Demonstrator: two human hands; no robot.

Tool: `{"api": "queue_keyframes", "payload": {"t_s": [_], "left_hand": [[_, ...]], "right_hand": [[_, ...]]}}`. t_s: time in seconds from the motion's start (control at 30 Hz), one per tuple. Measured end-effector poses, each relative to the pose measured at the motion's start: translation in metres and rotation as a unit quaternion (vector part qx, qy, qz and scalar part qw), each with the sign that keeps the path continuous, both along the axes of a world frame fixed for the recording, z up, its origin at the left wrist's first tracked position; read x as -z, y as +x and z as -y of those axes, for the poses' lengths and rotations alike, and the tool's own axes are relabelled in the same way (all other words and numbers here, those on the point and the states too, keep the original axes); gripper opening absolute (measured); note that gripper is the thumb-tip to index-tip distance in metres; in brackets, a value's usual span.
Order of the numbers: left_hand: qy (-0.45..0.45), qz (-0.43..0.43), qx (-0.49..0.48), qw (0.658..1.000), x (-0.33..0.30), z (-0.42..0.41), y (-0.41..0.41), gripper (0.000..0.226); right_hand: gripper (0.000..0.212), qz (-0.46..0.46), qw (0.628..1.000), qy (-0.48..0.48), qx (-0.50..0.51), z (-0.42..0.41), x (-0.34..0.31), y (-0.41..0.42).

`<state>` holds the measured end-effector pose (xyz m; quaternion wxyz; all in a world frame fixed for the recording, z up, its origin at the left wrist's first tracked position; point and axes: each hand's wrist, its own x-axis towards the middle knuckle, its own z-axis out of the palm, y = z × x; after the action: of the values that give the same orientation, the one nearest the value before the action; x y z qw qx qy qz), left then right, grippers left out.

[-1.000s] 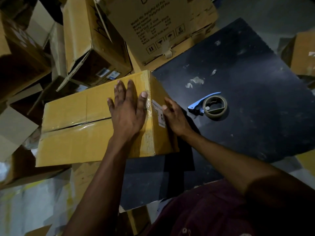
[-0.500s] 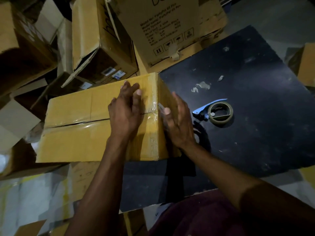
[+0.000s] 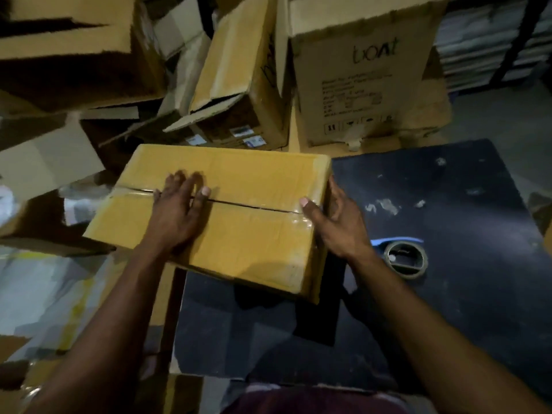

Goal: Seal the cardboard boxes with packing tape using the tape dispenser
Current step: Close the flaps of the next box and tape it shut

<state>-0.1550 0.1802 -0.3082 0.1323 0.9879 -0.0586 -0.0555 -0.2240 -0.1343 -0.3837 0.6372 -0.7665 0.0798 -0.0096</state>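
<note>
Left hand (image 3: 176, 213) is lying flat, fingers straight and spread, on top of the yellow box (image 3: 239, 210), fingertips crossing the centre seam. Right hand (image 3: 334, 225) is gripping the box's right end: thumb pressing on top at the seam end, fingers curling round the side wall. Hands are well apart, one at each part of the lid. Clear tape is showing glossy along the seam near the right edge. Box is sitting tilted, its right part over the left edge of the black counter (image 3: 448, 294), its left part hanging out past it. Tape dispenser (image 3: 403, 258), blue handle with a tape roll, is lying on the counter just beside the right wrist, not touched. Open counter room is lying to the right and front. Brown boxes (image 3: 239, 85) are crowding close behind and left; a printed carton (image 3: 367, 79) is standing at the counter's far edge.
</note>
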Motion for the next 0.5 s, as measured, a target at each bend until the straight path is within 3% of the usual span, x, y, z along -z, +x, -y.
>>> {"api": "queue_keyframes", "payload": {"t_s": [0.07,0.17,0.23,0.3,0.37,0.5], "left_hand": [[0.019,-0.018,0.013,1.0,-0.002,-0.01,-0.002,0.086],[0.056,-0.045,0.038,0.997,0.0,0.001,-0.024,0.091],[0.091,-0.053,0.073,0.992,0.004,0.017,-0.045,0.104],[0.092,-0.06,0.114,0.987,0.007,0.028,-0.067,0.11],[0.046,-0.058,0.123,0.99,0.008,0.019,-0.076,0.105],[0.014,-0.013,0.006,1.0,0.013,-0.053,-0.068,0.115]], "right_hand": [[0.049,-0.004,0.999,-0.012,-0.036,0.019,-0.013,0.015],[0.043,-0.015,0.996,-0.075,-0.048,0.045,-0.04,0.054],[0.039,-0.028,0.983,-0.183,-0.019,0.049,-0.062,0.078],[0.039,-0.071,0.94,-0.334,0.026,0.04,-0.079,0.094],[0.047,-0.026,0.9,-0.435,0.012,0.009,-0.091,0.102],[0.055,0.093,0.88,-0.455,-0.099,-0.098,-0.089,0.085]]}}
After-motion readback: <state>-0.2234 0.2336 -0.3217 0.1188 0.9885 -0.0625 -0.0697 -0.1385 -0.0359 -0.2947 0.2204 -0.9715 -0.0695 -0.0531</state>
